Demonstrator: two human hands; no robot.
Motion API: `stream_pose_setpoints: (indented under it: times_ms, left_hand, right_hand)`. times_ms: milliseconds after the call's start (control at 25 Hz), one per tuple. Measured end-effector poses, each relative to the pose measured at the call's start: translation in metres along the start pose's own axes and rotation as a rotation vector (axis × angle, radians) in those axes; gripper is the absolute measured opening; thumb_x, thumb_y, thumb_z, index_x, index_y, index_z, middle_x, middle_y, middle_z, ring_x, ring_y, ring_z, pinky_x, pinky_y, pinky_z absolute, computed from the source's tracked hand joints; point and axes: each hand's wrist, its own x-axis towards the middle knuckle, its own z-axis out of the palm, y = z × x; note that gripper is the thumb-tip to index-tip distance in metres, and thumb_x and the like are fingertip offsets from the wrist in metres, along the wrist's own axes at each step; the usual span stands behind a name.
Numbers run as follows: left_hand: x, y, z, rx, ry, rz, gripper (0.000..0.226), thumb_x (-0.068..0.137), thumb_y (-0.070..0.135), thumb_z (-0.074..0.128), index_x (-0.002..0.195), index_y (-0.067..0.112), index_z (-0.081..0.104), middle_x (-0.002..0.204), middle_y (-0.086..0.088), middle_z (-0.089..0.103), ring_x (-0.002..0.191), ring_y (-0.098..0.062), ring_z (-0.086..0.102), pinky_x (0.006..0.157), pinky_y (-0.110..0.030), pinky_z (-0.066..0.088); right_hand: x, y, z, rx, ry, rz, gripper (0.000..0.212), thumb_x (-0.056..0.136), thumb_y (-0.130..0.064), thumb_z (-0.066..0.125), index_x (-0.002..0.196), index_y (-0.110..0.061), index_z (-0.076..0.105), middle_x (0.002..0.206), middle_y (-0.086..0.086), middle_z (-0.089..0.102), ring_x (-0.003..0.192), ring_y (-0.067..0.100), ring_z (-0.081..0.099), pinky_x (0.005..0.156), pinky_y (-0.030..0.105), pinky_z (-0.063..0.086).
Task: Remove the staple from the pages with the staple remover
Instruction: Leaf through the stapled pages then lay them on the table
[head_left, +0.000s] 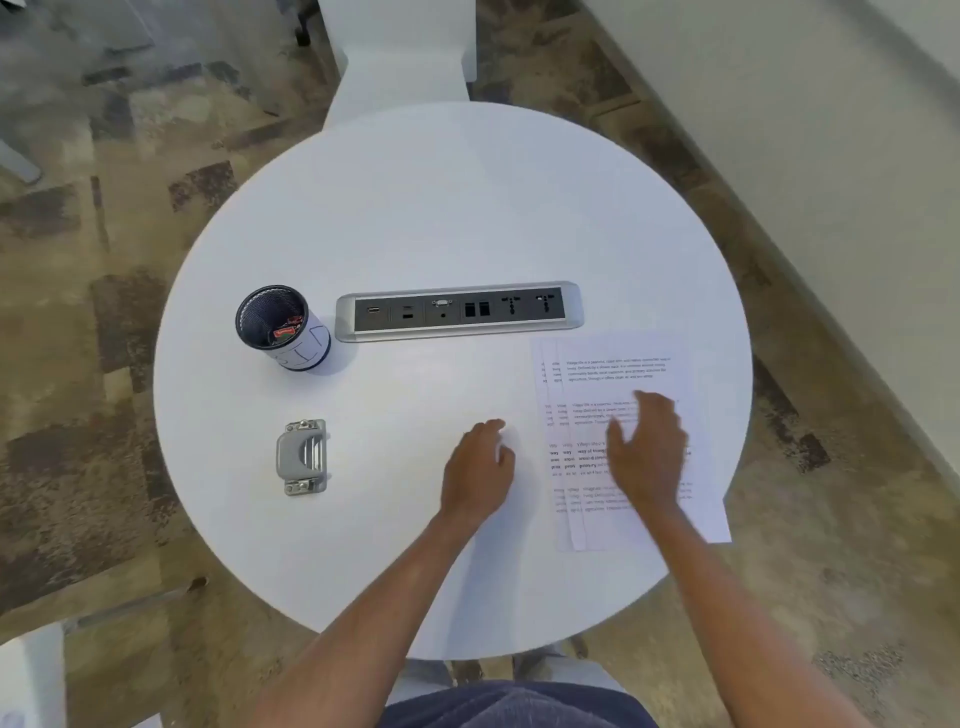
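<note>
Head view: round white table (415, 208)
Pages (623, 374): fanned, right side
Right hand (647, 452): spread over pages
Left hand (478, 470): loosely curled, empty
Staple remover (302, 457): left, untouched

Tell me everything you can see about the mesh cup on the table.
The mesh cup is a round black wire-mesh holder with a white paper-like band around its lower body. It stands upright on the white table, left of the power strip, beyond the grey stapler-like tool. Small red and green items lie inside. Neither hand touches it.
</note>
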Motion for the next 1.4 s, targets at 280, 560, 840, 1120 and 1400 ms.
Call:
stream_pose_setpoints:
  times_ms: [280,560,840,1120,1400]
  left_hand:
    - [0.006,0.054,0.033,-0.102,-0.129,-0.142,0.048,0.086,0.008,0.047,0.134,0.011,0.039,0.128,-0.010,0.051,0.120,-0.030,0.050,0.096,-0.040,0.044]
    - [0.019,0.074,0.050,-0.305,0.033,-0.410,0.064,0.087,0.022,0.054,0.144,0.009,0.029,0.136,-0.012,0.047,0.124,-0.031,0.048,0.099,-0.039,0.042]
    - [0.008,0.074,0.079,0.157,0.033,-0.208,0.078,0.084,0.030,0.070,0.142,0.004,0.025,0.132,-0.015,0.039,0.120,-0.031,0.044,0.088,-0.041,0.048]
    - [0.008,0.075,0.086,0.076,0.118,-0.225,0.078,0.084,0.022,0.069,0.146,0.011,0.021,0.131,-0.013,0.041,0.119,-0.030,0.043,0.088,-0.037,0.048]
    - [0.009,0.070,0.083,-0.039,0.156,-0.251,0.080,0.088,0.016,0.064,0.150,0.013,0.013,0.133,-0.011,0.043,0.120,-0.027,0.048,0.088,-0.037,0.048]
  right_hand:
    - [0.013,0.062,-0.020,-0.171,-0.323,0.219,0.100,0.084,-0.063,0.059,0.153,-0.007,0.015,0.162,0.023,0.004,0.150,0.036,0.003,0.119,0.050,0.011]
    - [0.017,0.057,-0.020,-0.257,-0.364,0.198,0.101,0.085,-0.066,0.053,0.152,-0.004,0.011,0.160,0.029,0.000,0.148,0.045,0.002,0.117,0.054,0.017]
    - [0.029,0.044,-0.028,-0.232,-0.294,0.227,0.105,0.070,-0.061,0.074,0.141,0.003,0.029,0.137,0.023,0.035,0.125,0.042,0.035,0.096,0.050,0.039]
    - [0.030,0.041,-0.024,-0.267,-0.317,0.213,0.109,0.065,-0.065,0.076,0.137,0.003,0.032,0.133,0.021,0.037,0.123,0.040,0.037,0.095,0.052,0.040]
    - [0.037,0.030,-0.025,-0.098,-0.353,0.308,0.088,0.075,-0.069,0.064,0.128,-0.001,0.044,0.132,0.018,0.047,0.125,0.039,0.044,0.100,0.052,0.037]
